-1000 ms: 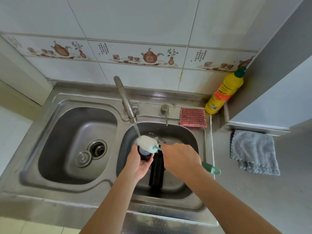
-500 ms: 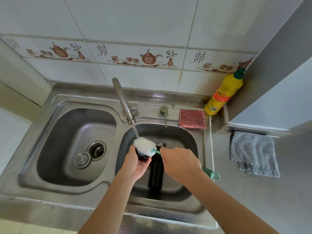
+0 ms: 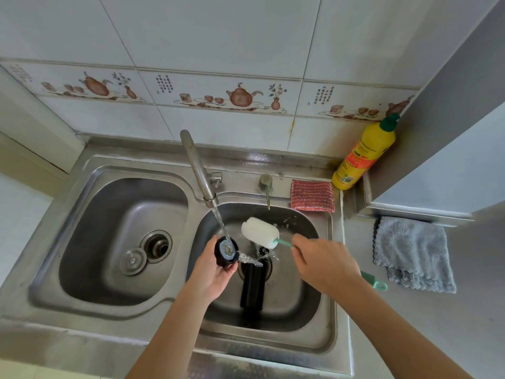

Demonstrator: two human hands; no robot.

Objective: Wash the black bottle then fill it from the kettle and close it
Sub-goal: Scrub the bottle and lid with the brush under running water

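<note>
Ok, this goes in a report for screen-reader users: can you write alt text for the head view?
Over the right basin of a steel double sink, the left hand holds a black bottle cap under the running tap while the right hand grips a sponge brush. The black bottle stands in the basin below.

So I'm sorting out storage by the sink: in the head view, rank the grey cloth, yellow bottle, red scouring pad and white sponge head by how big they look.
1. grey cloth, largest.
2. yellow bottle.
3. red scouring pad.
4. white sponge head, smallest.
The pad and sponge head look close, and the sponge head may sit at a different distance from the camera, so that pair is unsure.
</note>
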